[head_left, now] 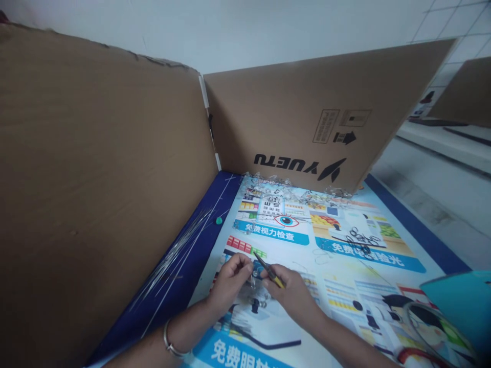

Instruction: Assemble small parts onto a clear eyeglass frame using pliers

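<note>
My left hand (230, 281) is closed in a pinch on a small clear part that I cannot make out, just over a printed poster (345, 286) that covers the table. My right hand (293, 292) grips a thin tool with a yellow-and-black handle (270, 272), its dark tip pointing up-left toward the left fingers. The two hands almost touch. Under them lie small clear and dark pieces (255, 304). A metal bracelet (171, 342) sits on my left wrist.
Tall cardboard walls stand on the left (95, 179) and at the back (307, 117). Thin metal wires (180, 250) lie along the left wall near a green dot (219, 221). Dark rings (358, 237) and clear plastic bits (284, 181) lie farther back. A teal object (460, 301) is at right.
</note>
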{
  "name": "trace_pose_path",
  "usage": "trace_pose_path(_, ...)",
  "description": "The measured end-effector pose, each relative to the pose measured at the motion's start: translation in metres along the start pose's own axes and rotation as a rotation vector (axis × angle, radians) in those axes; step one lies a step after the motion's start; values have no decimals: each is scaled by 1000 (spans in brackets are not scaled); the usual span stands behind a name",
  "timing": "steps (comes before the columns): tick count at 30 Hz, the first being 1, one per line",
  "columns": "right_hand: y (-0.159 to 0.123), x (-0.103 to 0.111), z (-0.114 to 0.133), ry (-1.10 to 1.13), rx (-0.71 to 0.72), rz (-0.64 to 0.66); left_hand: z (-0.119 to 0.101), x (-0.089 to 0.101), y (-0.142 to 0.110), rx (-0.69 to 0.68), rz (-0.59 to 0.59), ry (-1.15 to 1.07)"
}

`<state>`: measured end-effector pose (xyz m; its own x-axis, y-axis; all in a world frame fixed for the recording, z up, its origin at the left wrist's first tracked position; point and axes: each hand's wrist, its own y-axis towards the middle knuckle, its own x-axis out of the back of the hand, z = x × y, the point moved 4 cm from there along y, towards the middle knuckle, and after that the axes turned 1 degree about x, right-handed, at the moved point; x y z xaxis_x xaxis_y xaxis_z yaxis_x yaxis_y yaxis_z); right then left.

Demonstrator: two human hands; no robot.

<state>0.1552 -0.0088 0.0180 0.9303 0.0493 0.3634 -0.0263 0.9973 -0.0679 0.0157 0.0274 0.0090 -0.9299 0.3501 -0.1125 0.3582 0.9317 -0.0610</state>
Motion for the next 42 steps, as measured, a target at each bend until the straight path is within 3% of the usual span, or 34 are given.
trace_pose_path(20,2,-2,-2,27,8,37,-4,1,-1,-99,51,109)
trace_pose_path(26,2,-2,-1,61,-4,46,-3,3,-2,-131,19,77)
trace_pose_path(32,3,1,1,-77,27,35,-2,4,-2,-99,-9,49)
trace_pose_path(35,2,7,3,-265,124,14,-6,6,-1,-134,-57,31)
trace_pose_path(42,-1,25,11,-785,545,-144,-13,10,-2,-196,-137,53)
